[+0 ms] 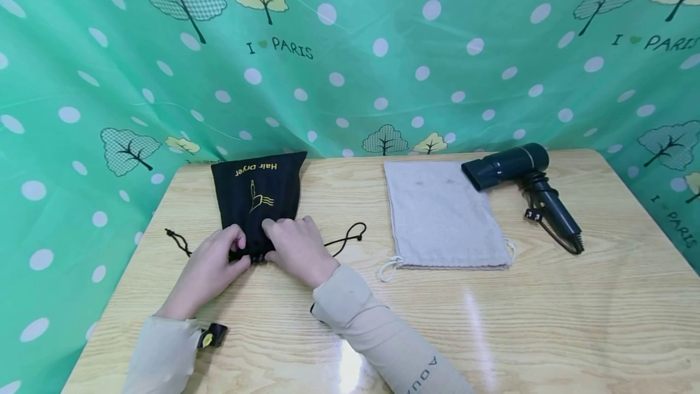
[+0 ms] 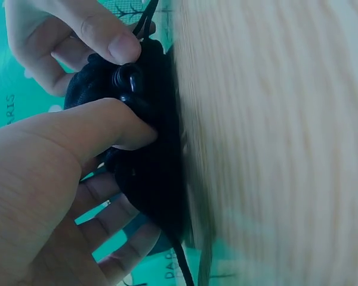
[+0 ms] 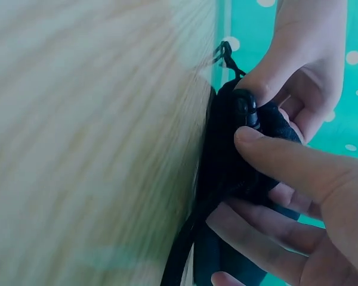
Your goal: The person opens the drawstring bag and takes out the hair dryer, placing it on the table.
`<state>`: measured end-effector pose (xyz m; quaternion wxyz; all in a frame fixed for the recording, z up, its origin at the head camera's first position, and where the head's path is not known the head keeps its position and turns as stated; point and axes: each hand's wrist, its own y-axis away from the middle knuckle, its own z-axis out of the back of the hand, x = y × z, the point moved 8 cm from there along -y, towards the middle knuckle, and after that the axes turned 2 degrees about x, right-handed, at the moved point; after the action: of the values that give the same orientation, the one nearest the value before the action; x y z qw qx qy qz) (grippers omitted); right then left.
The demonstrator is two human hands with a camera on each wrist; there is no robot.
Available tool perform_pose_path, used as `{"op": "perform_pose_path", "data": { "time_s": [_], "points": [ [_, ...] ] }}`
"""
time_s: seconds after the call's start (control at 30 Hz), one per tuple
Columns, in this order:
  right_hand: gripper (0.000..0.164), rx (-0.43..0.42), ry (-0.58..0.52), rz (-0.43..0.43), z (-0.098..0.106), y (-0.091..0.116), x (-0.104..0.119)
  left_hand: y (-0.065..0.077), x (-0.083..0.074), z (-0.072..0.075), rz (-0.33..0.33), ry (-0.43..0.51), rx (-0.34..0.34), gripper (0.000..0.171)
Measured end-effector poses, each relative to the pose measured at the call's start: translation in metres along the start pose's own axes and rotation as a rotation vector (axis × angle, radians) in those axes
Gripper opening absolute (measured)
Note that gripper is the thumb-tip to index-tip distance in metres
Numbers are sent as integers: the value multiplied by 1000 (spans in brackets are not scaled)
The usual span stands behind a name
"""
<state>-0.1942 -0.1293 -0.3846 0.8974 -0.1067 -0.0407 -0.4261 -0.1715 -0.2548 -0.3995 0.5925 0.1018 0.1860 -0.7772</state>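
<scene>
A black drawstring bag with gold "Hair Dryer" lettering lies on the left part of the table, its mouth toward me. My left hand grips the left side of that mouth, thumb along the near edge and fingers at the outside. At the other side, my right hand pinches the cloth with thumb and fingers. Between the two thumbs a glossy black ribbed cord end shows in the opening; the rest of what fills the bag is hidden. A black drawstring loop sticks out on the right, another on the left.
A grey cloth drawstring bag lies flat right of centre. The dark hair dryer rests with its nozzle over that bag's far right corner, cord wrapped by its handle. Behind the wooden table hangs a green patterned curtain.
</scene>
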Motion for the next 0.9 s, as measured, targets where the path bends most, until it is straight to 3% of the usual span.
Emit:
{"op": "perform_pose_path", "data": {
  "time_s": [0.27,0.47,0.73,0.9],
  "points": [
    [13,17,-9,26,-1,-1,0,-1,1,-2,10,9,14,28],
    [11,0,8,53,0,-1,1,-1,3,-4,34,15,48,28],
    [20,-83,-15,-39,2,1,-4,-1,1,-1,15,21,14,29],
    [22,-72,-42,-55,1,1,-8,-1,4,-2,23,14,27,29]
  ]
}}
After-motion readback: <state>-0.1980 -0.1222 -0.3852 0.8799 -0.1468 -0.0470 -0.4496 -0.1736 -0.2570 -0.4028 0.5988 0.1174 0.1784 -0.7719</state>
